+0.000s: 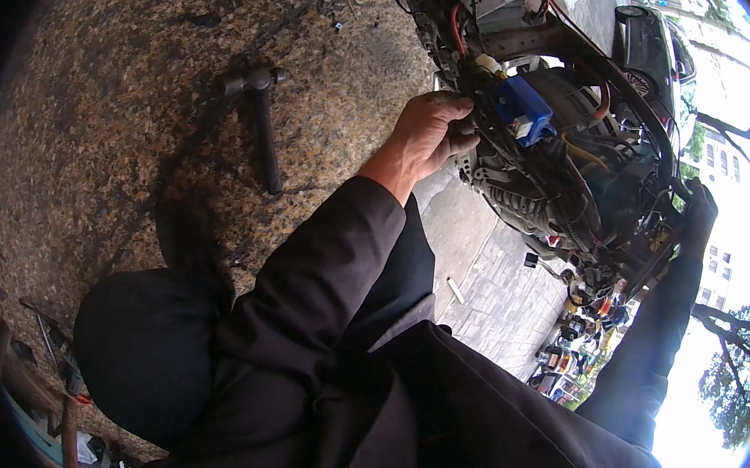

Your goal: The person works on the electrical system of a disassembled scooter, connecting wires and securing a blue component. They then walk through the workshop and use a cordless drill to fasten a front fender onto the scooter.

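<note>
My left hand (428, 136) reaches up into the exposed frame of a stripped scooter (570, 144), fingers curled among the wires just left of a blue connector block (520, 108). What the fingers grip is hidden by the cables. My right hand (698, 213), dark and in shadow, is raised on the far right and wrapped on the scooter's dark frame edge. Orange, red and black wires run through the frame above a ribbed grey motor part (508, 197). Both arms wear dark sleeves.
A hammer (260, 117) with a black handle lies on the speckled stone ground at upper left. My dark-clad knee (146, 348) fills the lower left. Tools and cables (52, 357) lie at the bottom left. Grey paving, parked scooters (580, 341), a car (658, 54) and trees lie beyond.
</note>
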Action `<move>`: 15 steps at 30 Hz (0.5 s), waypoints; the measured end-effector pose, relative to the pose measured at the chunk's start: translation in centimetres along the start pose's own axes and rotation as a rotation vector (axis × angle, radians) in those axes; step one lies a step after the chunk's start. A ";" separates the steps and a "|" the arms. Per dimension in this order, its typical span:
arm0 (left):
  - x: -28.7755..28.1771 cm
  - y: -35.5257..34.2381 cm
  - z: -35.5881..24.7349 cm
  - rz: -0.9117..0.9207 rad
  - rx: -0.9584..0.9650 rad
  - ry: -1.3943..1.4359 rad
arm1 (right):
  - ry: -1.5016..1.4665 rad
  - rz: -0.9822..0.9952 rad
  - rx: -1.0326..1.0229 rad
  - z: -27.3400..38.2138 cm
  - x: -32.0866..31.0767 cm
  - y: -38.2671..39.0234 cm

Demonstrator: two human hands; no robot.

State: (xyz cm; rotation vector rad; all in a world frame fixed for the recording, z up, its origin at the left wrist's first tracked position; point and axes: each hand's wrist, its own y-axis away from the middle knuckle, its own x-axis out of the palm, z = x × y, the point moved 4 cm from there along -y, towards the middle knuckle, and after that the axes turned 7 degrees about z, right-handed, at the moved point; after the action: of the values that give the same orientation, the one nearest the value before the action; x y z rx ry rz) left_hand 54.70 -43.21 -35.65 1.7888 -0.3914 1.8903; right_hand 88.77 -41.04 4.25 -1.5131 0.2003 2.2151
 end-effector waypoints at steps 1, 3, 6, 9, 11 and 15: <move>0.1 -0.1 -0.1 -0.005 0.004 -0.007 | 0.075 -0.010 -0.021 0.2 0.0 0.0; 0.6 -0.2 -0.1 -0.021 0.027 0.002 | 0.028 -0.018 0.017 0.1 -0.1 0.0; 1.2 -0.2 -0.2 -0.044 0.065 0.017 | 0.006 -0.013 0.064 -0.1 -0.2 0.0; 1.6 0.0 -0.4 -0.042 0.052 -0.026 | 0.015 -0.023 0.068 -0.3 -0.3 -0.1; 1.6 0.2 -0.6 -0.055 0.034 -0.055 | 0.091 -0.012 -0.015 -0.1 -0.3 -0.2; 1.2 0.1 -0.8 -0.059 -0.001 -0.081 | 0.100 -0.034 -0.062 0.1 -0.3 -0.1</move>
State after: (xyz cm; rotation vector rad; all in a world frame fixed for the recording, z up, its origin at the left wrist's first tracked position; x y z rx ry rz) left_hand 53.93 -42.67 -34.52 1.8605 -0.3642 1.7813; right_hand 88.84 -40.98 4.58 -1.6506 0.1369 2.1391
